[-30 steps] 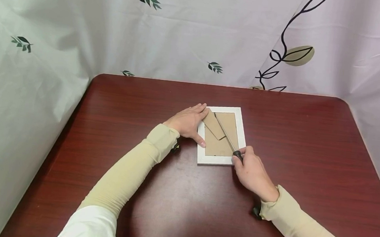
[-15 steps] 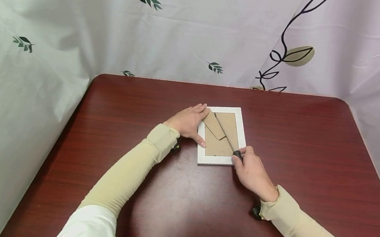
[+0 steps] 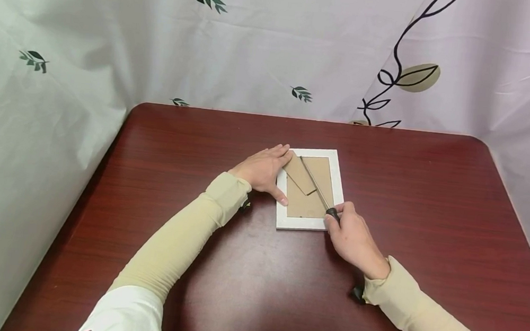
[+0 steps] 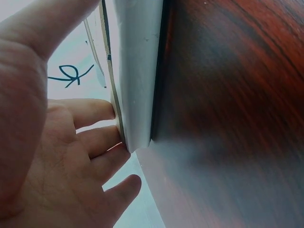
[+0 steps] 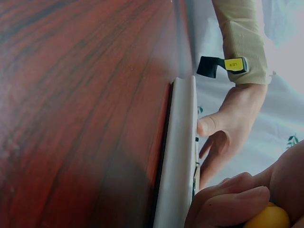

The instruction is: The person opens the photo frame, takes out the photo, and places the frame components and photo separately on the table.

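Right grip point(image 3: 352, 240) around screwdriver point(image 3: 333, 213)

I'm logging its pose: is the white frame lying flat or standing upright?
Flat: the white frame lies on the table, brown panel facing up, left hand on its edge.

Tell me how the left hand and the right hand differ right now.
The left hand has its fingers spread, while the right hand has its fingers curled, gripping the screwdriver. The left hand touches the left side of the frame, while the right hand is at its near right corner. Both hands are bare.
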A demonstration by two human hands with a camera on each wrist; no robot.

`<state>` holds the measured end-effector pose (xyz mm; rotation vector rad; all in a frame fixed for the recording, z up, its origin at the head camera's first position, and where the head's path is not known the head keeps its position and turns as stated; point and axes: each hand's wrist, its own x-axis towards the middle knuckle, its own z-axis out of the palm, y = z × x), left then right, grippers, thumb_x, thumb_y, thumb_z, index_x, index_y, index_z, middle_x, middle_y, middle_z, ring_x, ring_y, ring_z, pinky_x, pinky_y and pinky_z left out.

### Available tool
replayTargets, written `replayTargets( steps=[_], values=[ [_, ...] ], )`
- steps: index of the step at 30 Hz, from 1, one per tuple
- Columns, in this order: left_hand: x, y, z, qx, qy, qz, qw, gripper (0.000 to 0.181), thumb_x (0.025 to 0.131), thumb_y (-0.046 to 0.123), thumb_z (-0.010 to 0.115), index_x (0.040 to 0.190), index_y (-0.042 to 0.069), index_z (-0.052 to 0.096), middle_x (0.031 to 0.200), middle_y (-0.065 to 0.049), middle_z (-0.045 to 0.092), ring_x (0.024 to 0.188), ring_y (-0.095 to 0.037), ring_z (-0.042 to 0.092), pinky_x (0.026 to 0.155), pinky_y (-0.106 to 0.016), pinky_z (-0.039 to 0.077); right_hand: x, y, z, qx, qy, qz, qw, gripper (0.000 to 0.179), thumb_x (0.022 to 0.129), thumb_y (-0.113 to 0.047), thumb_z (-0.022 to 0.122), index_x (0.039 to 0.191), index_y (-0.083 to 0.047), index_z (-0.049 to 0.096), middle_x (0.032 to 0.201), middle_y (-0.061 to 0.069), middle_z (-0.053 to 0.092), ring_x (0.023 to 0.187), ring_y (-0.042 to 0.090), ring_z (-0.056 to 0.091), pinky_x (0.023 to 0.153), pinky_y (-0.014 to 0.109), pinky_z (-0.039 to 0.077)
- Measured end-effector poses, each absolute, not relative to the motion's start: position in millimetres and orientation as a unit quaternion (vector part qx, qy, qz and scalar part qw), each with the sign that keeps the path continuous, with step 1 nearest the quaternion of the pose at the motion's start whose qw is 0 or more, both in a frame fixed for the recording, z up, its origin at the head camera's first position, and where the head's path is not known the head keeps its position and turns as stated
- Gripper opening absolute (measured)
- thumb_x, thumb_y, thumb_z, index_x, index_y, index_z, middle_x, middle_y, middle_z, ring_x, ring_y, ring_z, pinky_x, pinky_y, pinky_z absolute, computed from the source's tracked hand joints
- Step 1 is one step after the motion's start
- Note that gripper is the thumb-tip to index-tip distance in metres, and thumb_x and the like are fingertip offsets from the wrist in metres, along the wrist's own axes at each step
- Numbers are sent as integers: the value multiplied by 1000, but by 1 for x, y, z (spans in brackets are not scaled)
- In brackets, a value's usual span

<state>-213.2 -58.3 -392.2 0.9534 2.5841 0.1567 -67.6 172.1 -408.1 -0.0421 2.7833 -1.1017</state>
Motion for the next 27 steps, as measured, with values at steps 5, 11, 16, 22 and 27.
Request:
replayTargets(
  steps=[5, 11, 16, 22, 27],
  values=[
    [-213, -58, -392, 337, 920, 56, 191, 133, 67, 67, 83, 159, 0, 15, 167, -18, 8, 154, -30, 6, 123, -43, 13, -68, 173, -407, -17, 927, -367, 71, 29, 99, -16, 52, 117, 8, 50, 97, 17, 67, 88, 29, 63, 80, 45, 49],
    [-213, -58, -392, 338, 920, 57, 191, 133, 67, 67, 83, 159, 0, 15, 166, -19, 8, 154, -30, 6, 123, -44, 13, -69, 173, -407, -18, 926, -369, 73, 30, 100, -16, 52, 118, 7, 50, 93, 14, 66, 88, 28, 63, 81, 44, 49],
    [-213, -58, -392, 338, 920, 62, 191, 133, 67, 66, 84, 159, -2, 15, 166, -20, 8, 154, -31, 6, 124, -42, 12, -69, 174, -408, -19, 925, -371, 80, 30, 100, -16, 51, 119, 7, 49, 87, 9, 65, 85, 25, 62, 80, 43, 48],
    [-212, -58, -394, 334, 921, 68, 189, 133, 67, 65, 84, 159, -1, 15, 166, -21, 7, 154, -32, 6, 124, -42, 12, -70, 174, -408, -25, 921, -380, 85, 29, 101, -16, 51, 118, 7, 49, 81, 7, 63, 80, 22, 60, 77, 39, 48],
    [-211, -58, -394, 324, 923, 78, 192, 134, 66, 64, 85, 160, 0, 15, 166, -21, 6, 154, -32, 5, 124, -42, 12, -69, 175, -407, -23, 917, -389, 89, 28, 101, -16, 50, 118, 7, 48, 83, 6, 63, 78, 19, 59, 75, 36, 47]
  ],
)
